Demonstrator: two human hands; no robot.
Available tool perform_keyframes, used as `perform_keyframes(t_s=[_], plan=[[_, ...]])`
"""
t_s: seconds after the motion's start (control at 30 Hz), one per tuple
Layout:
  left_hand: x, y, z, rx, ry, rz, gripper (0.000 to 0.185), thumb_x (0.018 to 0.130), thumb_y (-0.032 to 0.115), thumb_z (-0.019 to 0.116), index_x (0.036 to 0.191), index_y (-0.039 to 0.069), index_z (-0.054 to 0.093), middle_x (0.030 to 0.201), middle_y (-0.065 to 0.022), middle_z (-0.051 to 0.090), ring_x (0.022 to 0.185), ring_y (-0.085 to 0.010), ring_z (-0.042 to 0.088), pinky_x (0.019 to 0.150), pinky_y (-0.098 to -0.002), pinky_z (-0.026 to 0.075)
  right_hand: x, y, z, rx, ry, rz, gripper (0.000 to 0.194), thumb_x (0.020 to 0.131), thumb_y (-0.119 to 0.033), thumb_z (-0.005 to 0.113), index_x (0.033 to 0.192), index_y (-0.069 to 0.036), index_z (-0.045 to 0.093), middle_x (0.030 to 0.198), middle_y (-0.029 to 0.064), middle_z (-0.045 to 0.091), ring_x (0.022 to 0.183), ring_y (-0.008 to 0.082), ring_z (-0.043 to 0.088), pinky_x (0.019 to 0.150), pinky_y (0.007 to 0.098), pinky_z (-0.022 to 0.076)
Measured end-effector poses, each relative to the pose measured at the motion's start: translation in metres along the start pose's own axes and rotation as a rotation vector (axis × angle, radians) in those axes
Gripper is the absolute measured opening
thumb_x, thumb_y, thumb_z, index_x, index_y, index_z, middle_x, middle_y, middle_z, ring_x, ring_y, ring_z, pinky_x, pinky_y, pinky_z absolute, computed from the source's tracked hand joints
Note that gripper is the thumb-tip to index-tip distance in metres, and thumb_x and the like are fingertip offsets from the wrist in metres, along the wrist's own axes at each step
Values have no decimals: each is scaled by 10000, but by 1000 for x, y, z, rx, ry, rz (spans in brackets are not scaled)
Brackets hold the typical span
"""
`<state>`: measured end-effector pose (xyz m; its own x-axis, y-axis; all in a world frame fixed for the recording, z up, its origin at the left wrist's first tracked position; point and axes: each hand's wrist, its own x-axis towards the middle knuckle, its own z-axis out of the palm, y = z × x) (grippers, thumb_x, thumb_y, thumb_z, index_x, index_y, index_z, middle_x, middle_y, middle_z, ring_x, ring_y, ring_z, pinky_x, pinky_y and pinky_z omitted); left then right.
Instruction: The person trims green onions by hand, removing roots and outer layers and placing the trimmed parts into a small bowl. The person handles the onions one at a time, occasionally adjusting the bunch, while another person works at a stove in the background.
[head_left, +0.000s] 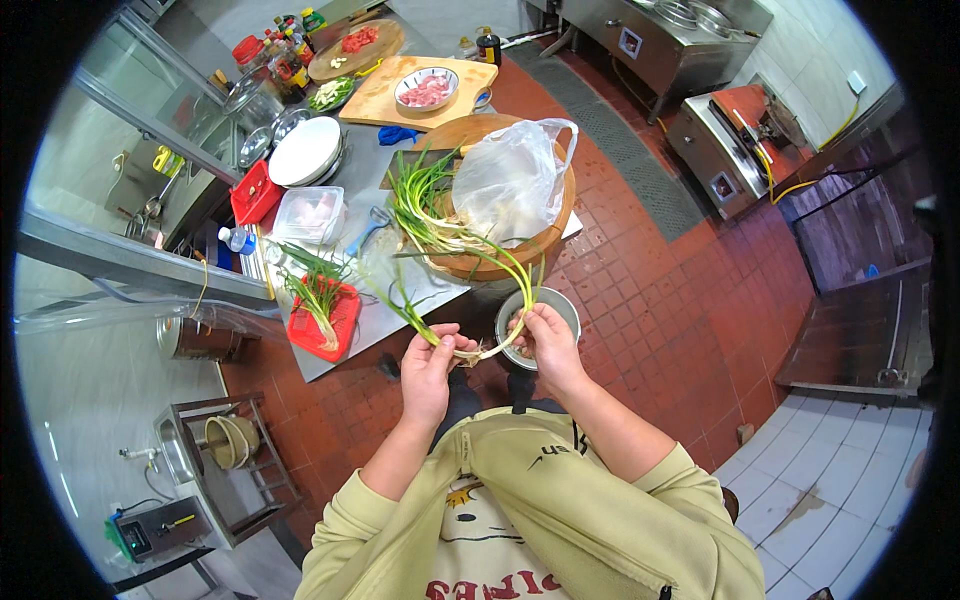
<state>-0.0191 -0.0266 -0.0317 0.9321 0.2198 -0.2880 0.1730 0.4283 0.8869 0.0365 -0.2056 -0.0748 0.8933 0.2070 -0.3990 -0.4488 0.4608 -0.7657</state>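
My left hand (426, 379) and my right hand (555, 346) hold scallions (491, 351) between them, in front of my body. Their pale root ends meet between the hands, and the green leaves curve up on both sides. Below and behind my right hand stands a grey bucket (574, 311), its inside partly hidden. A heap of scallions (421, 196) lies on a round wooden chopping block (551, 251), beside a clear plastic bag (511, 176). To the left, more scallions (321, 304) rest in a red plastic basket (300, 330).
On the metal table are a blue peeler (367, 231), a lidded plastic box (309, 216), stacked white plates (305, 150) and a cutting board (367, 101) bearing a bowl of cut meat (426, 90). Bottles (289, 67) stand behind. Stoves (709, 150) line the right across the tiled floor (645, 300).
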Motion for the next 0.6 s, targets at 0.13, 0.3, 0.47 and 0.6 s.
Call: perform_keyframes(t_s=[0.13,0.3,0.47,0.6], plan=[[-4,-1,-1,-130,77,17,184,1029,121,483,1152,8,560,969,-111,653,907,-241,682,836,-367,577,3,0,-21,155,62,-33,124,1028,-150,477,992,-51,543,875,58,637,731,108,586,663,238,482],[-5,1,-12,-188,138,44,194,1033,120,463,1160,8,558,972,-118,655,887,-251,688,814,-371,592,7,-1,-55,145,129,-90,117,1029,-138,463,1000,-55,541,892,65,631,759,134,593,693,269,482],[-2,9,-27,-164,190,111,214,1030,157,489,1178,15,550,966,-111,658,878,-254,688,777,-356,591,13,0,-97,134,213,-201,125,1032,-154,485,1007,-40,531,873,64,638,712,84,578,635,214,474],[-1,15,-35,-154,236,136,252,1038,180,474,1223,21,539,996,-108,655,907,-260,686,782,-345,584,16,7,-136,13,311,-245,130,1029,-160,498,1043,-39,542,916,67,654,743,85,599,664,215,495]])
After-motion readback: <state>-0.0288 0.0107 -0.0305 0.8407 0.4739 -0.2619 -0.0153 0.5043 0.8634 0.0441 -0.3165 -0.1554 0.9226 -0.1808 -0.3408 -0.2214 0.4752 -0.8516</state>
